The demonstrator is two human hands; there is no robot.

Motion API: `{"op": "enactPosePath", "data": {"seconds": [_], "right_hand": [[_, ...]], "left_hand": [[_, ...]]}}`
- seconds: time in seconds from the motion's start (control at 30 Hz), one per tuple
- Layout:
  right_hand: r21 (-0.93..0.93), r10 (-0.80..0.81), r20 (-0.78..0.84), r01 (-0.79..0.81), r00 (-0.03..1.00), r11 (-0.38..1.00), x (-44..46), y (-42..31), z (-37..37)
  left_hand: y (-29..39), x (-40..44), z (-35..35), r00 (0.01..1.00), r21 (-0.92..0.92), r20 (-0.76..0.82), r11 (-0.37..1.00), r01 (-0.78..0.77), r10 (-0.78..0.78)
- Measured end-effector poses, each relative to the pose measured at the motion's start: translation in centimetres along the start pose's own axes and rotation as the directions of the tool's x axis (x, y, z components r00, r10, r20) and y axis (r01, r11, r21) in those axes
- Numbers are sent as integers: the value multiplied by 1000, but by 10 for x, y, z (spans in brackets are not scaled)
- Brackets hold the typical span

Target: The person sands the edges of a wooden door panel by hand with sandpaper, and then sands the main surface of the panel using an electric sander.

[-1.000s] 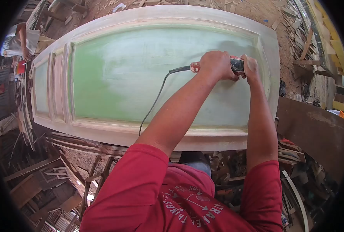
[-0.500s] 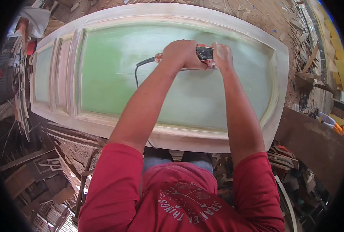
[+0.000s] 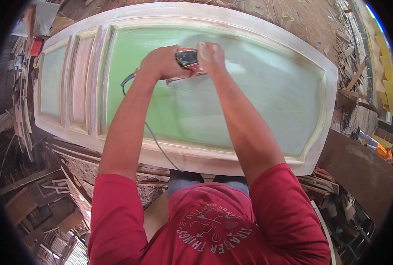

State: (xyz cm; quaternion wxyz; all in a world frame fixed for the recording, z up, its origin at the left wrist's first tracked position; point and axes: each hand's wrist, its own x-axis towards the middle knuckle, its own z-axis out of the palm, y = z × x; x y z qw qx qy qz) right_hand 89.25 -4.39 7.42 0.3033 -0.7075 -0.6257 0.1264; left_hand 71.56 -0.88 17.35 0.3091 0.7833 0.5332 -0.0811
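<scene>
A red and black power sander (image 3: 187, 58) rests on the large green panel of a wooden door (image 3: 267, 106). My left hand (image 3: 162, 63) wraps around its rear end, and my right hand (image 3: 211, 56) grips the front end. Both hands are closed on the tool, and its underside is hidden. A dark cord (image 3: 154, 137) runs from the sander's left end under my left forearm to the door's near edge. Pale dust coats much of the panel's middle and right, while brighter green shows around the left side.
The door lies flat in front of me, with smaller panels at its left. Wood scraps (image 3: 289, 20) litter the dirt floor beyond it. A brown board (image 3: 359, 163) lies at the right, and stacked wood pieces (image 3: 50, 198) are at the lower left.
Both hands have slid the sander leftward across the panel, toward the brighter green area. The cord now hangs further left, and the view has shifted slightly.
</scene>
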Motion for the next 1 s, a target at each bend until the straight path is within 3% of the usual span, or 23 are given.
{"op": "enactPosePath", "data": {"seconds": [0.17,0.3,0.37,0.5,0.6,0.8,1.0], "right_hand": [[-24,-55,51,56,997,998,7,-43,35],[289,279,216,-334,936,897,8,-49,36],[226,206,190,-247,960,942,4,-38,33],[204,219,146,-246,965,948,-13,-2,7],[-4,83,39,-82,996,997,-31,25,-26],[288,505,97,-510,857,810,-61,80,-104],[257,546,17,-531,838,807,-95,155,-169]], "left_hand": [[-54,-4,-10,1000,-45,-24,999,4,-5],[-51,-9,-18,999,-39,1,998,41,-41],[-40,-9,-16,999,-37,17,999,38,-37],[-4,1,1,999,34,24,999,-32,31],[35,6,15,996,116,21,989,-92,90],[133,14,43,982,137,146,981,-137,117],[223,22,87,961,194,133,944,-266,244]]}}
